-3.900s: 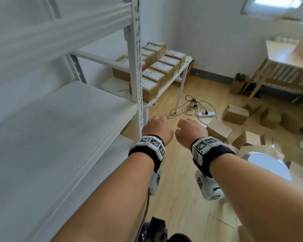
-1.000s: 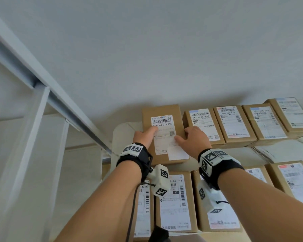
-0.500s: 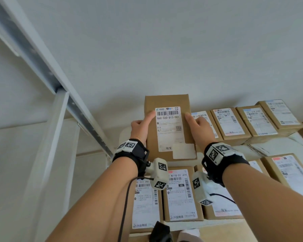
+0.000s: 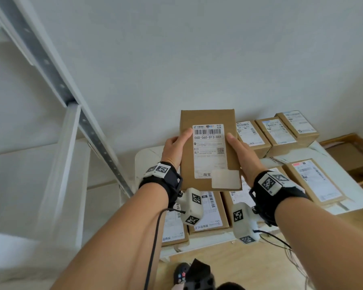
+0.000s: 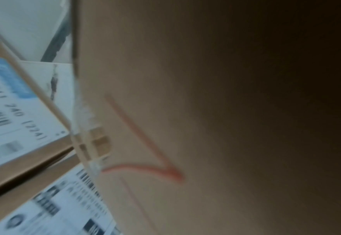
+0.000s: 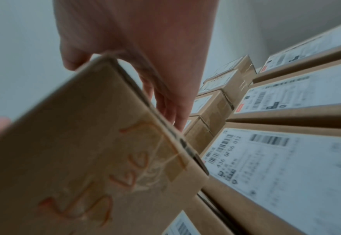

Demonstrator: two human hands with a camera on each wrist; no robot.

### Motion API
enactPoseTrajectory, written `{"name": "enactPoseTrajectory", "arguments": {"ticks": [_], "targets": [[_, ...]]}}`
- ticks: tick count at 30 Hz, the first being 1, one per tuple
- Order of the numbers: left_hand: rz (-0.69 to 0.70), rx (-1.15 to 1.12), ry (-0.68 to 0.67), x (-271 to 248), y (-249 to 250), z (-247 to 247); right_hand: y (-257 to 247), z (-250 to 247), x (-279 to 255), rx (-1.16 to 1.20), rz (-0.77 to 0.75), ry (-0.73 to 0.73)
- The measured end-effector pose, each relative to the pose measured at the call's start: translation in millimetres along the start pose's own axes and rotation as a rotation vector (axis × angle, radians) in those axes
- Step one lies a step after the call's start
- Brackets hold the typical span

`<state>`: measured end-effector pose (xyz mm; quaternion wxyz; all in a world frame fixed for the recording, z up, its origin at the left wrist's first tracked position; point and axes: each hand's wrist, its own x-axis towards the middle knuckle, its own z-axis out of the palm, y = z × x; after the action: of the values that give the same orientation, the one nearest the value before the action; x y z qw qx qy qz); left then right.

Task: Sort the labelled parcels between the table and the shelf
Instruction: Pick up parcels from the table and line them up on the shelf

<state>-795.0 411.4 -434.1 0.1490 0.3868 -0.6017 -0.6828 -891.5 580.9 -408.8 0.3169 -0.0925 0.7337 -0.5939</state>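
Note:
A brown cardboard parcel (image 4: pixel 208 120) with a white label reading 060-060-013-001 is held up in the air above the white table (image 4: pixel 325 149), label facing me. My left hand (image 4: pixel 175 147) grips its left edge, thumb on the front. On its right edge, my right hand (image 4: pixel 241 152) grips with the thumb on the label and fingers behind. In the right wrist view the right hand (image 6: pixel 137 47) wraps the parcel (image 6: pixel 81 143), whose underside carries orange handwriting. The parcel's underside (image 5: pixel 185 111) fills the left wrist view; the left hand is hidden there.
Several labelled parcels lie in two rows on the table, a far row (image 4: pixel 279 132) and a near row (image 4: pixel 316 181). A white metal shelf upright (image 4: pixel 57 72) slants across the left. Wooden floor (image 4: pixel 239 264) lies below, with cables at the right.
Both hands have lifted the parcel off the far-left spot of the table's back row and raised it toward me. Nearly four seconds ago both hands were empty beside the shelf.

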Motion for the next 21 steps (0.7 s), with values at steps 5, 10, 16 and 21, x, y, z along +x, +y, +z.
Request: {"name": "enactPoseTrajectory", "arguments": {"ticks": [5, 10, 16, 21], "targets": [[0.027, -0.028, 0.016, -57.4, -19.5, 0.4, 23.8, -8.7, -55.3, 0.024, -0.004, -0.013], [0.014, -0.065, 0.011, -143.3, -40.3, -3.9, 51.6, -15.6, -127.5, 0.045, -0.011, -0.03], [0.009, -0.09, 0.026, -214.5, -87.4, -33.7, 86.4, -2.7, -195.6, 0.028, 0.063, -0.099], [-0.024, -0.113, 0.108, -259.9, -111.1, -73.1, 103.5, 27.4, -236.2, -0.031, 0.092, -0.176]]}}
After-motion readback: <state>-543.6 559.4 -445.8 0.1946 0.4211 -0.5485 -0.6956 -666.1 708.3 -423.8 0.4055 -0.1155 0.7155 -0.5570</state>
